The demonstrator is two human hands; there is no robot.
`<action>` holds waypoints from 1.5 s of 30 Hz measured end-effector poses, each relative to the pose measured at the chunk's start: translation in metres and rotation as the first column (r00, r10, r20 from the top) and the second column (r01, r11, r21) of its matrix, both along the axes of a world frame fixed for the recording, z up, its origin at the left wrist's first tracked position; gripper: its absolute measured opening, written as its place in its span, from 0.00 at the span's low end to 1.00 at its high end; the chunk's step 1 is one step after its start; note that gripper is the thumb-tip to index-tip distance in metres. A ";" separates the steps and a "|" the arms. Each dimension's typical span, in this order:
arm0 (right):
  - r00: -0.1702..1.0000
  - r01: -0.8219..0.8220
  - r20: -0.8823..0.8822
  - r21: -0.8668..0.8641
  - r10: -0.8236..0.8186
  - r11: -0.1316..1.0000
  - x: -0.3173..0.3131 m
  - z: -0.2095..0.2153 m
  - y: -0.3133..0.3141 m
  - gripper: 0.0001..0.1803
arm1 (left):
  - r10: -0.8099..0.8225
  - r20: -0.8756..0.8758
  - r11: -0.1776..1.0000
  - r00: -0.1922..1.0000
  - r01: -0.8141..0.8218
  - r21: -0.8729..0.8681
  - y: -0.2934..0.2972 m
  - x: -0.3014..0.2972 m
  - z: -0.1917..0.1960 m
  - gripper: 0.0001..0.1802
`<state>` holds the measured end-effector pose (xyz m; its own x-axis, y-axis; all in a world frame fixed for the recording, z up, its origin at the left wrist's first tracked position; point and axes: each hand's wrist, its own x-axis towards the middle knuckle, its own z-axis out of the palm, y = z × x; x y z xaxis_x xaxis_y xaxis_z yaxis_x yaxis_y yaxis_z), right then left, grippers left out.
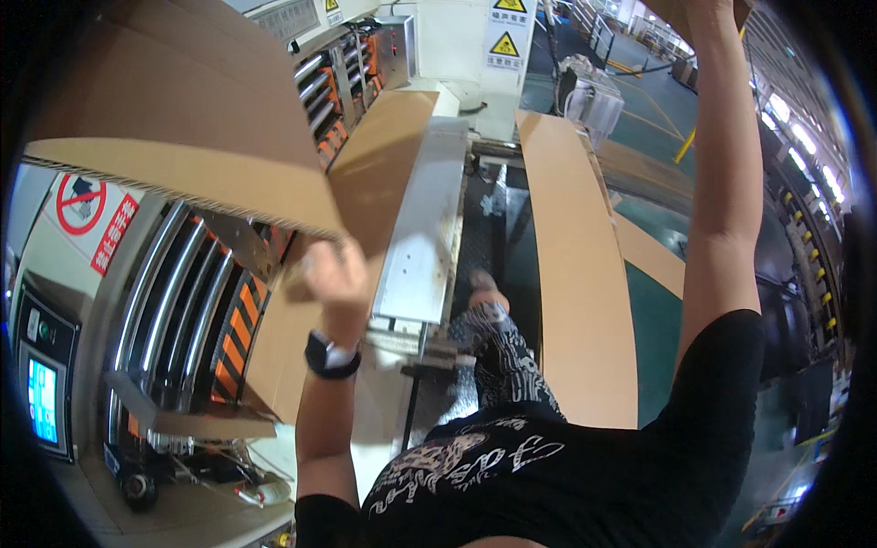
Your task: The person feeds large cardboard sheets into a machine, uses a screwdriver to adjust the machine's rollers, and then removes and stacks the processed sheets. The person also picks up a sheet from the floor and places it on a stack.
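Note:
My left hand (336, 272), with a dark watch on its wrist, is closed at the near corner of a large brown corrugated cardboard sheet (183, 100). This sheet is raised and tilted at the upper left, its fluted edge facing me. Motion blurs the fingers a little. My right arm (726, 183) stretches far up to the top edge, where the hand is cut off and its fingers are hidden. Beside that wrist a bit of brown board (671, 13) shows. Under the raised sheet, another cardboard sheet (388, 137) lies along the machine.
A machine with shiny rollers (174, 292) and orange-black striped guards stands at left, with a lit screen (42, 400). A metal ledge (420, 228) runs before me. To the right lies a long cardboard strip (575, 274). My foot (487, 290) is on the dark floor between.

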<state>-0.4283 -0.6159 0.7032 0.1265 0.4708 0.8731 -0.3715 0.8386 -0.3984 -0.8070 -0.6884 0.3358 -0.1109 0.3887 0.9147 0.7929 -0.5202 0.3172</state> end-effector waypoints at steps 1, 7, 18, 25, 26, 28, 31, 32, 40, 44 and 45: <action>0.999 -0.040 -0.011 -0.024 0.039 0.999 0.017 0.001 0.030 0.10 | 0.286 -0.320 0.958 0.903 -0.282 0.061 0.013 -0.005 -0.002 0.07; 0.925 -0.374 0.049 -0.054 0.376 0.926 0.143 -0.076 0.346 0.11 | 0.167 0.211 0.983 0.963 -0.146 -0.109 0.115 0.012 0.024 0.12; 0.886 -0.429 -0.419 -0.577 0.199 0.695 0.153 -0.280 0.794 0.15 | 0.565 -0.095 0.791 0.820 -0.571 -0.221 0.268 0.026 0.074 0.24; 0.929 -0.217 -0.051 -0.875 0.366 0.432 0.132 -0.408 0.924 0.26 | 0.495 -0.061 0.658 0.867 -0.420 -0.624 0.317 0.098 0.006 0.29; 0.941 -0.076 0.046 -0.937 0.336 0.342 0.116 -0.441 0.924 0.31 | 0.563 0.006 0.589 0.826 -0.396 -0.705 0.309 0.098 -0.029 0.29; 0.841 0.356 0.438 -0.889 0.316 0.287 0.127 -0.527 0.930 0.36 | 0.578 -0.031 0.458 0.815 -0.356 -0.815 0.307 0.100 -0.099 0.29; 0.684 0.594 0.574 -0.797 0.450 0.115 0.119 -0.639 0.873 0.43 | 0.237 -0.497 0.277 0.835 -0.548 -0.789 0.303 0.103 -0.184 0.33; 0.720 0.568 0.553 -0.817 0.420 0.101 0.110 -0.673 0.839 0.42 | 0.215 -0.529 0.174 0.821 -0.566 -0.806 0.304 0.106 -0.210 0.35; 0.596 0.423 0.208 -0.902 0.776 -0.083 0.084 -0.738 0.567 0.17 | 0.357 -0.320 -0.104 0.878 -0.303 -0.947 0.299 0.173 -0.326 0.28; 0.631 0.253 0.085 -0.962 0.771 -0.100 0.076 -0.772 0.474 0.18 | 0.377 -0.007 -0.137 0.926 0.048 -0.989 0.238 0.180 -0.359 0.23; 0.587 0.241 0.105 -0.969 0.803 -0.050 0.066 -0.760 0.457 0.23 | 0.426 0.026 -0.181 0.904 0.113 -0.977 0.216 0.177 -0.369 0.24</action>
